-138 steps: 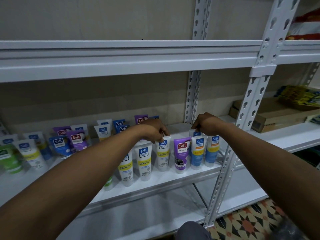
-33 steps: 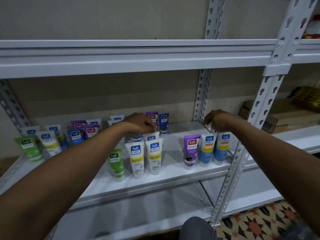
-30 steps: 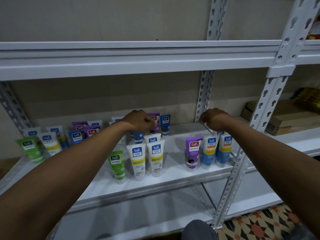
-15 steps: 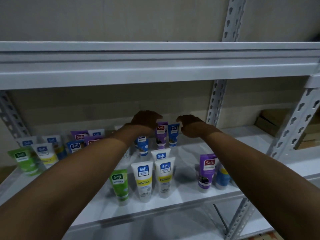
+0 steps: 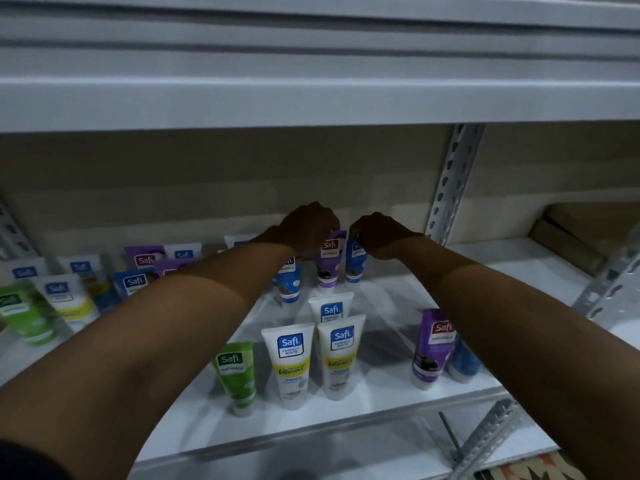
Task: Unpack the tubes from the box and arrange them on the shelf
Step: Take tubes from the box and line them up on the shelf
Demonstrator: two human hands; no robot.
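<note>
Several Safi tubes stand cap-down on the white shelf (image 5: 391,292). At the back middle, my left hand (image 5: 308,226) curls over the top of a purple tube (image 5: 328,263). Right beside it, my right hand (image 5: 379,233) pinches the top of a dark blue tube (image 5: 355,265). Another blue tube (image 5: 290,285) stands just under my left wrist. In front stand a green tube (image 5: 236,375), two white tubes (image 5: 291,367) (image 5: 340,356) and a third white one (image 5: 330,308) behind them. A purple tube (image 5: 432,348) stands at the right front, partly hidden by my right forearm.
More tubes (image 5: 69,292) crowd the left end of the shelf. A higher shelf board (image 5: 311,84) hangs low overhead. A perforated metal post (image 5: 450,181) rises at the back right, with a cardboard box (image 5: 568,237) beyond it. A patterned floor shows at the bottom right.
Both hands moved from the front tubes to the back middle of the shelf. My right hand left the right front group and came leftward, meeting the left hand. The view moved closer.
</note>
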